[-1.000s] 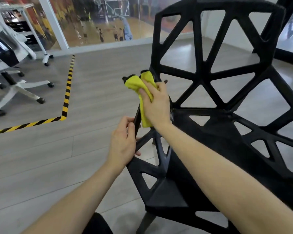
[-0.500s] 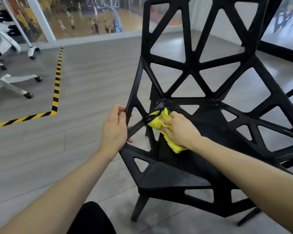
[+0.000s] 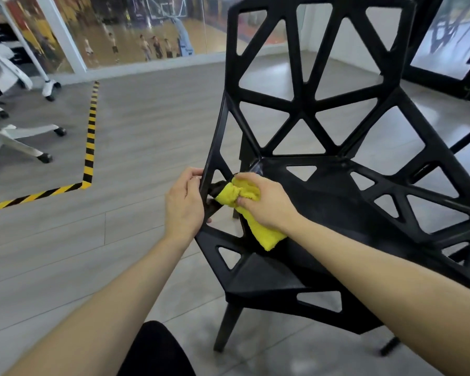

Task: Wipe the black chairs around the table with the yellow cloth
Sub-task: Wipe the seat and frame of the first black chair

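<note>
A black chair [image 3: 334,202] with triangular cut-outs fills the right half of the view, its back upright and its seat facing me. My right hand [image 3: 266,202] grips a bunched yellow cloth [image 3: 258,229] and presses it against a strut at the seat's left side. My left hand [image 3: 185,202] holds the chair's left frame edge, fingers curled round the strut right beside the cloth.
Grey plank floor lies to the left, marked by yellow-black hazard tape [image 3: 88,147]. White wheeled office chairs [image 3: 14,137] stand at the far left. A glass wall [image 3: 136,31] runs along the back. A second black frame [image 3: 445,74] sits behind the chair at right.
My right hand has carried the cloth down from the backrest's left edge to the seat's left strut, then a little further left. My left hand has kept its hold on the frame.
</note>
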The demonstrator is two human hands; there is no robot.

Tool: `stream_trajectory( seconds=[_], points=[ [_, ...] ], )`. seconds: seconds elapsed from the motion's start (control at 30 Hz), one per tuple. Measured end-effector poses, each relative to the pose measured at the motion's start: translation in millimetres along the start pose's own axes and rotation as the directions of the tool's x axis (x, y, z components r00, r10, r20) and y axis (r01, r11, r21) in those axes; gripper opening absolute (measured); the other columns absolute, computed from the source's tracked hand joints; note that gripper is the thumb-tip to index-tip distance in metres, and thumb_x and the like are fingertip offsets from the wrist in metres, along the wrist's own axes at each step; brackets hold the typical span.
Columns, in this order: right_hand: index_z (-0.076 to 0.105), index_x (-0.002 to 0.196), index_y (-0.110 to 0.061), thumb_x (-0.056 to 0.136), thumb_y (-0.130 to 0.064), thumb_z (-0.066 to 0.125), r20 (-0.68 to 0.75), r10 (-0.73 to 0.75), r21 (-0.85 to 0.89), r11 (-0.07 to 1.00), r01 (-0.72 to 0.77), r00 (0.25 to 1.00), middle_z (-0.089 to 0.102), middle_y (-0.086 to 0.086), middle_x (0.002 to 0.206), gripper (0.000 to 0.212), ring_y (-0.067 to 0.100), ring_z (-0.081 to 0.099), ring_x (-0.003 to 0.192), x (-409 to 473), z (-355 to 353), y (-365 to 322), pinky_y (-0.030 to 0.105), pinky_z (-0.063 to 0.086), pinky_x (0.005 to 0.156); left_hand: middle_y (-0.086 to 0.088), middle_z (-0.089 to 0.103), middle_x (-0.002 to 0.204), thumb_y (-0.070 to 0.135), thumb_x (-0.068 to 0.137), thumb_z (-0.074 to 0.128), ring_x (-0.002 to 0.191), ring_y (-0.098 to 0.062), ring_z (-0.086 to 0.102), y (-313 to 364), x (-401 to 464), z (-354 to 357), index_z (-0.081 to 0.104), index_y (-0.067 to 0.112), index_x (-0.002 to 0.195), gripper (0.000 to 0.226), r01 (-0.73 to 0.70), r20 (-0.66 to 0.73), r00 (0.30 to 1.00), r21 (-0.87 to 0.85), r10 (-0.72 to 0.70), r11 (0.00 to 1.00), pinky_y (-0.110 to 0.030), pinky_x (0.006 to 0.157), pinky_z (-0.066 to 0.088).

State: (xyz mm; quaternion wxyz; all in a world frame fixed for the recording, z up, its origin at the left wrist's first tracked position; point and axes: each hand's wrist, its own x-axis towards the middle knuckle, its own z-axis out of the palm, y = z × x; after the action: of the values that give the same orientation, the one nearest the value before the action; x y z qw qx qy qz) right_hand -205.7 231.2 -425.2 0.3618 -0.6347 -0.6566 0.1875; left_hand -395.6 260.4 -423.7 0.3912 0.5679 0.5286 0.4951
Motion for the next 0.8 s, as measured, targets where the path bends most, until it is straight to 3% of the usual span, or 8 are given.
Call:
stream_trajectory(
  seconds=[0.13,0.23,0.33,0.37,0.53,0.63,0.7,0.8],
  points=[
    [0.070,0.131,-0.033,0.101,-0.031,0.069,-0.310,-0.009,0.136,0.989,0.053,0.951,0.063,-0.006,0.126,0.030,0.011,0.058,0.112,49.1,-5.1,-48.8,0.032,0.046,0.098,-0.001,0.071,0.095,0.018,0.109,0.035,0.073,-0.028,0.081,-0.7,-1.7,-0.3,0.069,0.018,0.100,0.036,0.030,-0.056,0.998,-0.035,-0.032,0.999,-0.050,0.047,0.060],
    [0.070,0.138,-0.034,0.103,-0.029,0.067,-0.200,-0.154,0.096,0.980,0.176,0.968,0.055,-0.003,0.139,0.035,0.017,0.060,0.124,26.3,28.3,-56.2,0.035,0.048,0.107,-0.001,0.067,0.088,0.031,0.106,0.035,0.074,-0.034,0.077,-6.8,0.6,-2.1,0.065,0.015,0.089,0.038,0.034,-0.135,0.990,-0.028,-0.037,0.999,-0.056,0.058,0.061],
    [0.074,0.133,-0.035,0.101,-0.029,0.072,0.035,-0.286,0.043,0.958,0.284,0.958,0.062,-0.004,0.132,0.033,0.016,0.062,0.121,-24.7,25.8,-24.2,0.032,0.049,0.106,0.004,0.065,0.081,0.038,0.099,0.032,0.084,-0.029,0.065,-14.5,6.8,-5.0,0.063,0.020,0.083,0.039,-0.001,-0.181,0.983,0.068,0.013,0.998,-0.050,0.078,0.055],
    [0.076,0.130,-0.034,0.099,-0.029,0.074,0.087,-0.241,0.015,0.971,0.240,0.967,0.066,-0.003,0.127,0.031,0.017,0.064,0.119,-22.1,15.8,-22.9,0.035,0.049,0.106,0.006,0.067,0.083,0.038,0.099,0.033,0.087,-0.029,0.066,-12.2,6.1,-3.6,0.064,0.022,0.084,0.038,-0.002,-0.162,0.987,0.051,0.011,0.999,-0.052,0.080,0.056],
    [0.075,0.129,-0.032,0.102,-0.030,0.066,-0.125,-0.070,0.018,0.997,0.073,0.990,0.066,-0.003,0.121,0.029,0.015,0.058,0.110,7.0,25.6,-61.6,0.031,0.043,0.102,0.005,0.066,0.091,0.034,0.109,0.032,0.098,-0.024,0.060,-8.1,12.6,-9.7,0.064,0.022,0.090,0.039,-0.034,0.039,0.999,0.263,0.025,0.964,-0.038,0.080,0.039],
    [0.076,0.125,-0.037,0.100,-0.036,0.063,0.091,-0.224,-0.115,0.965,0.234,0.970,0.062,-0.003,0.118,0.029,0.023,0.061,0.107,-61.1,23.7,-44.0,0.041,0.051,0.096,0.005,0.072,0.093,0.031,0.117,0.037,0.081,-0.006,0.068,-6.1,24.1,-28.2,0.074,0.025,0.107,0.039,-0.014,0.314,0.947,0.240,-0.064,0.971,-0.031,0.071,0.049],
    [0.077,0.125,-0.036,0.097,-0.039,0.064,0.160,-0.204,-0.203,0.951,0.234,0.966,0.064,0.000,0.121,0.031,0.030,0.064,0.112,-61.8,1.7,-32.9,0.044,0.053,0.099,-0.001,0.074,0.092,0.032,0.118,0.038,0.070,-0.006,0.066,-0.3,31.2,-36.5,0.076,0.021,0.121,0.040,0.000,0.432,0.894,0.264,-0.118,0.965,-0.027,0.062,0.054],
    [0.076,0.126,-0.032,0.098,-0.031,0.067,-0.091,-0.137,-0.118,0.985,0.126,0.986,0.064,0.001,0.122,0.030,0.029,0.064,0.111,-49.6,11.6,-52.4,0.047,0.055,0.096,0.002,0.074,0.091,0.033,0.116,0.047,0.075,-0.012,0.062,6.5,42.9,-39.6,0.080,0.023,0.113,0.035,-0.084,0.437,0.896,0.335,-0.076,0.939,-0.033,0.071,0.051]
  ],
)
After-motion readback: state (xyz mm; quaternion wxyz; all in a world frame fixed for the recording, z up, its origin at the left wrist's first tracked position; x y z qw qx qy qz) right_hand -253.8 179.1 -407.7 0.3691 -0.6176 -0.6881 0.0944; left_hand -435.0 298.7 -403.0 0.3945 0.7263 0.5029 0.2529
